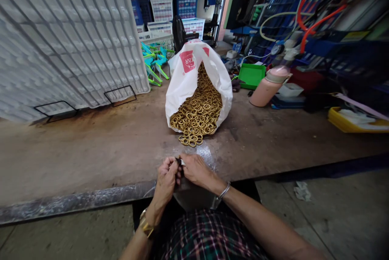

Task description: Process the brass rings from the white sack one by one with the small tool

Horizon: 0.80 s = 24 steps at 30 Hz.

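Note:
My left hand (pixel 168 173) and my right hand (pixel 196 167) meet at the front edge of the table, fingertips close together. Pinched in my left fingers is a small dark piece (pixel 178 161), too small to name. The fingers of my right hand are closed at the same spot, with a bit of white beside the thumb; what they grip is mostly hidden. Just beyond the hands, a white plastic bag (pixel 182 86) lies with its mouth towards me. Many brass-coloured rings (pixel 197 114) fill it, and several spill onto the table (pixel 121 142).
Stacked white ribbed trays (pixel 75 41) stand at the left, by black wire frames (pixel 121 94). Turquoise and green plastic pieces (pixel 154 63) lie behind them. On the right are a pink bottle (pixel 266 90), a green tray (pixel 251 75) and a yellow tray (pixel 340 122).

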Motion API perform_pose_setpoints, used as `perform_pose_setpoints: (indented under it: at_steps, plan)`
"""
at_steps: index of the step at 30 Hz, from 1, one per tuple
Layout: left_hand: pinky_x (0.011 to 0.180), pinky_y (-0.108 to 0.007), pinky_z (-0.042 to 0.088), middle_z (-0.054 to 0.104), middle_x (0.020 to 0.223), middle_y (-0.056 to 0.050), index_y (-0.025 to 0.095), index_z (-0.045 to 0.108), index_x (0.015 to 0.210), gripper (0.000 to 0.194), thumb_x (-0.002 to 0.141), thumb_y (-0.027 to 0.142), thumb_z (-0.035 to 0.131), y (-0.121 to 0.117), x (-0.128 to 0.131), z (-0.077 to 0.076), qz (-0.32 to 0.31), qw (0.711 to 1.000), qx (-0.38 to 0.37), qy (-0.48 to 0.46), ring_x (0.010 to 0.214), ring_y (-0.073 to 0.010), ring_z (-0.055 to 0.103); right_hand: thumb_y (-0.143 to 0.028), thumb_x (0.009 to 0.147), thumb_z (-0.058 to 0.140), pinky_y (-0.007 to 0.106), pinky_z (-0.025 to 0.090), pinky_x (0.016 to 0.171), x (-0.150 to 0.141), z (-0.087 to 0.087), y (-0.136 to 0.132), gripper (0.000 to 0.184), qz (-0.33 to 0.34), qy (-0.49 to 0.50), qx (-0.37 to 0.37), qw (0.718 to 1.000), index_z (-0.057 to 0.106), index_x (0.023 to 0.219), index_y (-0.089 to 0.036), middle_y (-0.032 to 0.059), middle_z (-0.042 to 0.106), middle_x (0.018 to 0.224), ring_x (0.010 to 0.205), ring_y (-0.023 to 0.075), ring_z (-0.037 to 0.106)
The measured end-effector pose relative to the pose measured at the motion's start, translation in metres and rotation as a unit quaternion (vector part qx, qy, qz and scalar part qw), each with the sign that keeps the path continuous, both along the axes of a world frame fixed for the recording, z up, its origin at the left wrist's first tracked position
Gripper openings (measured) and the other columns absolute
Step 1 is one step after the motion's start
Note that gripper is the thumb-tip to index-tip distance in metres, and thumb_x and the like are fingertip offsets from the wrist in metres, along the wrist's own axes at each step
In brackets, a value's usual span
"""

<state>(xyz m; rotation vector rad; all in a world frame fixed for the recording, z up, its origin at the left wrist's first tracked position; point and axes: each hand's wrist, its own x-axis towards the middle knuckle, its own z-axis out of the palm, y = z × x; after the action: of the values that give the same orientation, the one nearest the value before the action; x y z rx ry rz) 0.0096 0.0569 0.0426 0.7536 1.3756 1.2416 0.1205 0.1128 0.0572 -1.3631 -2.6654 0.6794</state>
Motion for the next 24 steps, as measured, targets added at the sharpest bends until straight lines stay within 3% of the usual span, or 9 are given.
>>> perform_pose_setpoints:
  at_steps: [19, 24]
  plan:
    - [0.037, -0.014, 0.033, 0.047, 0.056, 0.006, 0.018, 0.044, 0.074, 0.033, 0.076, 0.05, 0.054, -0.007, 0.001, -0.001, 0.025, 1.0, 0.016, 0.006, 0.042, -0.0047, 0.041, -0.015, 0.079, 0.039, 0.027, 0.035, 0.058, -0.008, 0.001, 0.007, 0.025, 0.003, -0.041, 0.013, 0.999, 0.058, 0.094, -0.013, 0.0136, 0.067, 0.081, 0.075, 0.0222, 0.063]
    - [0.037, -0.015, 0.033, 0.046, 0.055, 0.006, 0.018, 0.044, 0.072, 0.03, 0.076, 0.045, 0.058, -0.014, 0.002, 0.009, -0.013, 0.996, 0.042, -0.073, 0.042, -0.0051, 0.04, -0.012, 0.075, 0.042, 0.025, 0.035, 0.061, -0.004, 0.004, 0.023, 0.026, -0.007, -0.008, 0.002, 1.0, 0.059, 0.095, -0.012, 0.0128, 0.066, 0.083, 0.075, 0.019, 0.06]
